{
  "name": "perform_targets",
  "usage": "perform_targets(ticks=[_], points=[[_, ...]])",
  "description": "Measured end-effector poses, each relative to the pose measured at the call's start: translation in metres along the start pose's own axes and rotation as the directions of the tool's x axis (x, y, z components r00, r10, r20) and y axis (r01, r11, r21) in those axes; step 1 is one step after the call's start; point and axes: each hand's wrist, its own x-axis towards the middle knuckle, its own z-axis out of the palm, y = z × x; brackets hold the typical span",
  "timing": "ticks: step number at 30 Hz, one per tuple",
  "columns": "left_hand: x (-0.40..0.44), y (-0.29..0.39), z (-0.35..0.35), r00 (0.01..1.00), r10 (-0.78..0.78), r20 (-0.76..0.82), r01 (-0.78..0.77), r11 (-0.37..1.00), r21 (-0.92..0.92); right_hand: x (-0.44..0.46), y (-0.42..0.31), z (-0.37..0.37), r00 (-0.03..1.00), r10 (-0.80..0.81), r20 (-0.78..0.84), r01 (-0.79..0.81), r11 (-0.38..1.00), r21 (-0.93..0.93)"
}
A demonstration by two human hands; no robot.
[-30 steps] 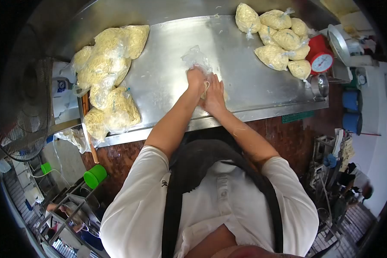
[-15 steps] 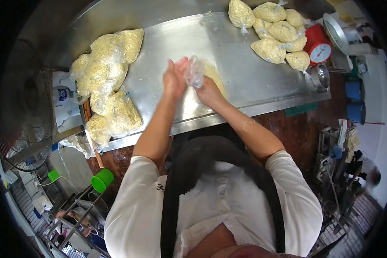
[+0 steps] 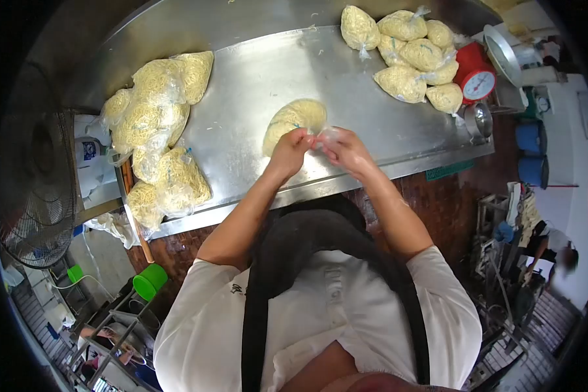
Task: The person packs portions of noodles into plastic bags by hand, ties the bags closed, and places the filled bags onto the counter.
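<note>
1. Head view: my bag of noodles (image 3: 296,116) lies on the table (image 3: 242,98), just past my hands.
2. My left hand (image 3: 290,153) and right hand (image 3: 349,151) curl nearly closed, pinching its top.
3. I think I'm closing it; this calls for tight fingers.

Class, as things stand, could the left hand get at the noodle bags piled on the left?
Probably yes: open table separates the left hand from the noodle bags, though that hand's busy with the middle bag.

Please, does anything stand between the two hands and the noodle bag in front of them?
Nothing visible does: the left hand and right hand meet at the clear plastic end of the noodle bag.
</note>
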Motion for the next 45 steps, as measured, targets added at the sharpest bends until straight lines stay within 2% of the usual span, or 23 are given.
perform_targets(ticks=[1,2,3,4,5,8,10,11,13,14,15,17,19,23,26,29,32,34,36,38,41,44,45], points=[[0.001,0.002,-0.008,0.993,0.114,-0.029,-0.103,0.961,0.258,0.017,0.008,0.008,1.0,-0.008,-0.015,0.008,0.999,-0.047],[0.0,0.004,-0.014,0.974,0.226,-0.029,-0.182,0.846,0.501,0.042,0.029,0.011,0.957,-0.282,-0.07,0.244,0.911,-0.333],[0.002,0.005,-0.021,0.942,0.335,0.001,-0.237,0.665,0.709,0.058,0.033,0.019,0.921,-0.381,-0.082,0.317,0.855,-0.411],[0.008,-0.007,-0.025,0.943,0.333,0.018,-0.229,0.604,0.763,0.071,0.035,0.027,0.876,-0.475,-0.086,0.379,0.786,-0.488],[0.015,-0.018,-0.029,0.939,0.345,0.015,-0.23,0.594,0.77,0.081,0.037,0.033,0.824,-0.561,-0.08,0.428,0.708,-0.562],[0.029,-0.054,-0.039,0.909,0.418,0.0,-0.275,0.597,0.754,0.111,0.062,0.039,0.728,-0.674,0.129,0.512,0.408,-0.756],[0.036,-0.073,-0.038,0.847,0.532,-0.018,-0.379,0.627,0.681,0.112,0.07,0.041,0.723,-0.69,0.031,0.485,0.475,-0.734],[0.037,-0.068,-0.037,0.861,0.506,-0.049,-0.349,0.659,0.667,0.11,0.071,0.043,0.715,-0.699,-0.013,0.476,0.5,-0.723],[0.026,-0.065,-0.033,0.894,0.436,-0.099,-0.282,0.722,0.631,0.104,0.074,0.052,0.736,-0.65,-0.188,0.46,0.685,-0.565],[0.026,-0.068,-0.032,0.892,0.437,-0.116,-0.276,0.73,0.626,0.096,0.072,0.047,0.809,-0.57,-0.144,0.362,0.676,-0.642],[0.027,-0.073,-0.031,0.89,0.436,-0.131,-0.269,0.735,0.622,0.084,0.067,0.046,0.801,-0.595,-0.063,0.411,0.625,-0.663],[0.03,-0.075,-0.028,0.9,0.413,-0.14,-0.257,0.761,0.595,0.081,0.085,0.047,0.728,-0.683,-0.068,0.538,0.63,-0.561],[0.028,-0.073,-0.024,0.924,0.362,-0.123,-0.24,0.8,0.55,0.077,0.082,0.042,0.716,-0.696,-0.053,0.501,0.565,-0.655],[0.032,-0.095,-0.01,0.863,0.456,-0.22,-0.276,0.788,0.55,0.082,0.088,0.036,0.733,-0.678,-0.052,0.421,0.513,-0.748],[0.024,-0.073,0.006,0.871,0.337,-0.358,-0.161,0.883,0.441,0.074,0.07,0.031,0.828,-0.558,-0.058,0.346,0.589,-0.731],[0.024,-0.072,0.012,0.83,0.461,-0.314,-0.225,0.792,0.568,0.068,0.06,0.025,0.928,-0.363,-0.083,0.236,0.745,-0.624],[0.035,-0.073,0.009,0.835,0.455,-0.308,-0.244,0.81,0.534,0.073,0.066,0.017,0.942,-0.333,0.041,0.288,0.742,-0.606],[0.036,-0.071,0.006,0.824,0.517,-0.234,-0.337,0.777,0.532,0.085,0.067,0.001,0.959,-0.2,0.2,0.264,0.887,-0.38],[0.04,-0.07,0.003,0.828,0.526,-0.193,-0.367,0.77,0.522,0.09,0.073,-0.002,0.936,-0.254,0.245,0.322,0.899,-0.298],[0.047,-0.07,0.002,0.854,0.483,-0.192,-0.336,0.795,0.506,0.085,0.087,0.001,0.873,-0.458,0.17,0.486,0.782,-0.39],[0.055,-0.072,-0.002,0.923,0.338,-0.181,-0.218,0.851,0.478,0.063,0.07,0.003,0.734,-0.649,0.202,0.542,0.38,-0.749],[0.056,-0.082,-0.004,0.901,0.397,-0.172,-0.303,0.863,0.405,0.048,0.058,0.005,0.709,-0.686,0.161,0.486,0.312,-0.816],[0.053,-0.076,-0.003,0.884,0.45,-0.129,-0.338,0.803,0.49,0.048,0.058,0.0,0.722,-0.67,0.174,0.474,0.294,-0.83]])
